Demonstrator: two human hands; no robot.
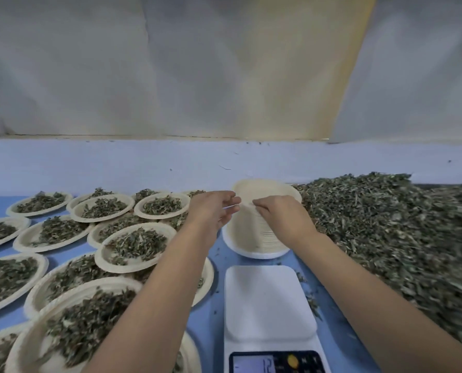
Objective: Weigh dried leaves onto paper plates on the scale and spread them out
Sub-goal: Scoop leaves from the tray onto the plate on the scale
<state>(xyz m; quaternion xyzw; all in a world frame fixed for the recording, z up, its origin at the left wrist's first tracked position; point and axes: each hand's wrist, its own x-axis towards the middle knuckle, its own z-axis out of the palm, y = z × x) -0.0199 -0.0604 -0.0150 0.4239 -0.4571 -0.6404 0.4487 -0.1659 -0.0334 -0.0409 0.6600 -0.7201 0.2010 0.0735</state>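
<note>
Blue table [216, 305], pale sheeting [170, 76] behind — scale [270, 302], leaf pile [386, 227], plate stack [254, 239]

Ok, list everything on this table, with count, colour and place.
filled plates: over a dozen, cream, holding grey-green leaves, overlapping across the left.
stack of empty plates: one, cream, behind the scale.
scale: one, white, near centre, display lit, nothing on it.
loose leaf heap: one, grey-green, right side.
table cover: one, blue, under everything.
backdrop sheet: white, behind the table.
left hand: pinching the stack's top rim.
right hand: fingers curled on the stack's top.
</note>
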